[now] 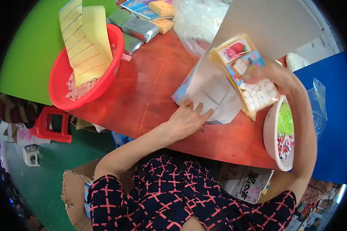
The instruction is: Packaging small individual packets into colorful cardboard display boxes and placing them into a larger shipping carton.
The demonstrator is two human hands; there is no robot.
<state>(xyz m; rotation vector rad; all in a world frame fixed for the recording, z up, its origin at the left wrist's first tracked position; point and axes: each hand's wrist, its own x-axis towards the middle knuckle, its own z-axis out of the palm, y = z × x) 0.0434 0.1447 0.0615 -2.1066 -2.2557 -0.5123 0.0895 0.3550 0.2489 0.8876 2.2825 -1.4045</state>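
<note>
My right hand [260, 73], partly smeared by motion, grips a flat clear-wrapped candy pack [254, 96]. The pack has a yellowish tray, white pellets at one end, a strawberry picture at the other and a blue printed band between. It is tilted above a carton [225, 109] that shows a white inside and a colourful printed side. Against the carton's near edge rests my left hand [187, 121], fingers spread, holding nothing that I can see. To the right stands a white basin [269, 134] with green packets [285, 119] and small red-and-white sachets [285, 146].
A red basin [117, 57] at the left holds pink pieces and striped yellow sheets [83, 50]. Behind are silvery-green packs [138, 29], yellow trays [162, 8] and a clear plastic bag [198, 23]. A large pale panel [266, 23] rises behind the carton. A red stool [50, 125] stands below left.
</note>
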